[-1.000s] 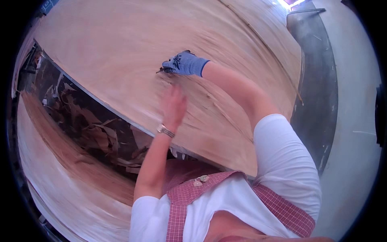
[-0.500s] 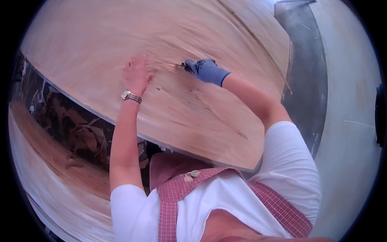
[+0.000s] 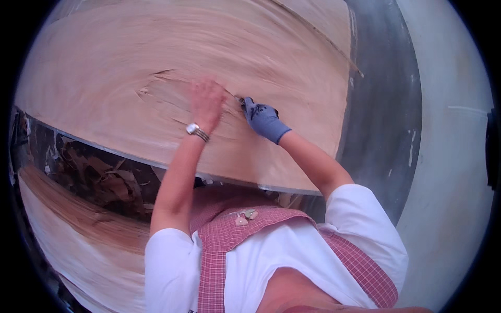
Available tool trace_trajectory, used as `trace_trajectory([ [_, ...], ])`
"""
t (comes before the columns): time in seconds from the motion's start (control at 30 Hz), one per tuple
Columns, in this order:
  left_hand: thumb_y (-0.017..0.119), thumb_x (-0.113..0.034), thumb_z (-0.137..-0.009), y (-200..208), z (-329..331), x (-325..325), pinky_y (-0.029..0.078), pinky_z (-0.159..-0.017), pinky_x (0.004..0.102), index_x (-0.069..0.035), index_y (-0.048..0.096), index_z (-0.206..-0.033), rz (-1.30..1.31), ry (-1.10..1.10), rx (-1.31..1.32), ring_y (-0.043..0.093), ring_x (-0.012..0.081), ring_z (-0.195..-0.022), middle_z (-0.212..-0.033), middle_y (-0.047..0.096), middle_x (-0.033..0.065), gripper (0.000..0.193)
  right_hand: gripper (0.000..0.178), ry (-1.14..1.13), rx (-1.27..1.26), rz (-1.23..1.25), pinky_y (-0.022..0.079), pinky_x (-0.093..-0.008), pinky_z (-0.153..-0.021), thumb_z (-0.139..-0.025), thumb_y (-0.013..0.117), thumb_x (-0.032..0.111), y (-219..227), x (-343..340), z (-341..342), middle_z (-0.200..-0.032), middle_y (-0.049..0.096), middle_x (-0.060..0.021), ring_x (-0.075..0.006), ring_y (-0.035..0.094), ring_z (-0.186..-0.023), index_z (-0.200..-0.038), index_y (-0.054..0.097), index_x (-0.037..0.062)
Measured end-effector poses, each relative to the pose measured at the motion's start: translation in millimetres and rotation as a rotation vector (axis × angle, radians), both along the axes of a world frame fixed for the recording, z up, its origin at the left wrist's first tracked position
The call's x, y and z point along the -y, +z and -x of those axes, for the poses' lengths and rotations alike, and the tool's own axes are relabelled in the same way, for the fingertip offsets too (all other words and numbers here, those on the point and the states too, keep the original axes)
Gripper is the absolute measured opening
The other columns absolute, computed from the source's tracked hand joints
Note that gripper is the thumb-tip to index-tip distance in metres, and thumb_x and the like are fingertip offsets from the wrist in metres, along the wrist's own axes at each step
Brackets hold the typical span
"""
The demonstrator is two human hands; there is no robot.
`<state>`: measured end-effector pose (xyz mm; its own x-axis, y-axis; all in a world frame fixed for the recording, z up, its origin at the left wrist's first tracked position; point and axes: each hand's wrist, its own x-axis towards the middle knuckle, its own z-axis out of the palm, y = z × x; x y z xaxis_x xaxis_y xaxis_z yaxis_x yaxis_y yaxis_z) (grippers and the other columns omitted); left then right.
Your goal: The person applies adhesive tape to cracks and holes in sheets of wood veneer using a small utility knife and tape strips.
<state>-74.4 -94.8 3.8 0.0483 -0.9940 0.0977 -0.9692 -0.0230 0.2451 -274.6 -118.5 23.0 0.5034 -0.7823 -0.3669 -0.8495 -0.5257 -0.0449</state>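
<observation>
Wood scraps (image 3: 99,177) lie dark under the desk (image 3: 156,156) at the left. On top lies a big thin wood sheet (image 3: 271,52), its torn crack (image 3: 156,86) not yet mended. Left hand (image 3: 207,99) presses flat and open there now, further left than before. Gloved right hand (image 3: 262,118) grips a small tool; it moved down.

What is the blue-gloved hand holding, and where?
The gloved right hand pinches something small and thin at its fingertips; what, cannot be told. The bare left hand presses flat on the pale wood veneer sheet.
</observation>
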Motion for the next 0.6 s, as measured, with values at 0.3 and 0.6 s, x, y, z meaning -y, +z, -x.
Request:
trace_trajectory([
  [0.3, 0.057, -0.041, -0.09, -23, 31, -32, 0.015, -0.116, 0.0532, -0.029, 0.044, -0.143, 0.219, -0.067, -0.052, 0.027, 0.026, -0.141, -0.151, 0.035, 0.0003, 0.056, 0.029, -0.264, 0.001, -0.15, 0.054, -0.0482, -0.059, -0.098, 0.042, 0.028, 0, -129, 89, -0.079, 0.068, -0.0218, -0.0361, 0.069, -0.069, -0.111, 0.045, 0.0022],
  [0.6, 0.059, -0.036, -0.09, -18, 31, -34, 0.015, -0.116, 0.053, -0.023, 0.044, -0.143, 0.209, -0.065, -0.092, 0.027, 0.0242, -0.142, -0.151, 0.036, 0.0018, 0.057, 0.027, -0.369, 0.422, 0.259, 0.053, -0.0477, -0.065, -0.093, 0.057, 0.029, 10, -140, 113, -0.093, 0.065, -0.0153, -0.0361, 0.065, -0.076, -0.11, 0.056, 0.0072],
])
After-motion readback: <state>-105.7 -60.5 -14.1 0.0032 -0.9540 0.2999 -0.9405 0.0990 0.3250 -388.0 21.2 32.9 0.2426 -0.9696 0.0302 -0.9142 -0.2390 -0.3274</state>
